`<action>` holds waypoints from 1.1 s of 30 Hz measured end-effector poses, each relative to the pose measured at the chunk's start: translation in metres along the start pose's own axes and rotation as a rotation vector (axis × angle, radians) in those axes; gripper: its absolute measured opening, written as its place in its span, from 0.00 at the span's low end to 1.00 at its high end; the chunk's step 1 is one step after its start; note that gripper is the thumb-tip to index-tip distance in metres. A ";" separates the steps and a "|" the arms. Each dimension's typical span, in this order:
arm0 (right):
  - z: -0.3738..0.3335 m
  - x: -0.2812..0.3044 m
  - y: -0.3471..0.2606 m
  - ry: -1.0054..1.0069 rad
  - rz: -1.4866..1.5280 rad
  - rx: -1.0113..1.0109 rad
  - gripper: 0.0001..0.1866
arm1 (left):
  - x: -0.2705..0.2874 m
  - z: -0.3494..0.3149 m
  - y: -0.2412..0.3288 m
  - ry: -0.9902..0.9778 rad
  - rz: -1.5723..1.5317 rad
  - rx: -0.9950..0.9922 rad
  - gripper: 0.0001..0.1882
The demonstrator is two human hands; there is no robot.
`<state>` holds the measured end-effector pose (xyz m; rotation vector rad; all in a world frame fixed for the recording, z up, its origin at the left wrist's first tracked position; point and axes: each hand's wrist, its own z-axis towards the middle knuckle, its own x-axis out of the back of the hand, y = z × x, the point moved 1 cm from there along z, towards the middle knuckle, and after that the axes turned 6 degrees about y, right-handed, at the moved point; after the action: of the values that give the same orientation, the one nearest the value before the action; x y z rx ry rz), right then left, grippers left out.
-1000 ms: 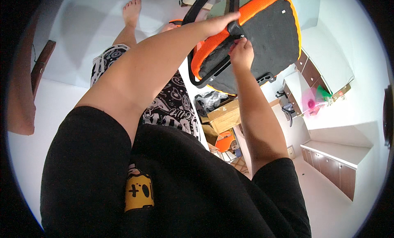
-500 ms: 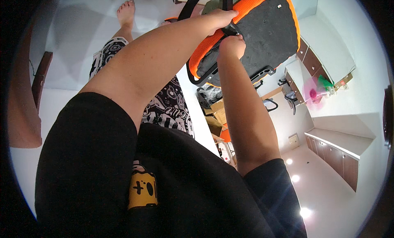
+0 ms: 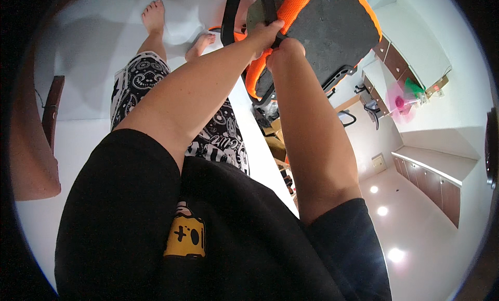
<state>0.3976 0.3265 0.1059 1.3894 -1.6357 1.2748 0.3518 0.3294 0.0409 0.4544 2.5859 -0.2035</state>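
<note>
An office chair is tipped so that the black underside of its seat faces me, bordered by orange mesh. A black armrest runs up past the seat's edge at the top of the view. My left hand is closed around the lower end of this armrest, beside the orange mesh. Just right of it, my right hand is curled in against the same spot; its fingertips are hidden, and what lies in them cannot be made out. Black brackets stick out along the seat's lower edge.
My bare feet are on the pale floor at the upper left. A brown curved piece of furniture stands at the far left. Beyond the chair are brown drawers, a pink fan and wall cabinets.
Both hands and the chair have shifted a little left and up in the view. My second foot now shows more fully beside the chair. The left hand keeps its grip.
</note>
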 end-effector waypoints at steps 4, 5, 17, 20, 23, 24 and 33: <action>-0.011 0.007 0.004 0.010 0.078 -0.083 0.09 | 0.011 -0.002 -0.009 -0.027 0.029 -0.061 0.32; -0.011 0.011 0.005 -0.042 0.068 -0.104 0.09 | 0.017 0.004 -0.010 -0.038 0.076 -0.079 0.33; 0.022 0.026 0.024 -0.605 0.259 -0.139 0.15 | -0.016 -0.010 0.180 0.305 1.572 -1.054 0.45; 0.013 0.025 0.035 -0.762 0.346 -0.170 0.16 | -0.051 0.002 0.228 0.213 1.714 -1.127 0.46; 0.010 0.024 0.042 -0.769 0.371 -0.070 0.17 | -0.090 0.057 0.239 0.073 1.669 -0.867 0.49; 0.010 0.029 0.040 -0.761 0.375 -0.074 0.17 | -0.109 0.067 0.234 -0.033 1.673 -0.768 0.51; 0.046 0.034 0.083 -0.328 -0.012 0.392 0.17 | -0.104 0.092 0.164 -0.181 1.286 -0.081 0.31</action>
<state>0.3149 0.2690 0.0996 1.9269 -1.6370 1.4771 0.5366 0.4321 0.0038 1.7936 1.6676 0.2953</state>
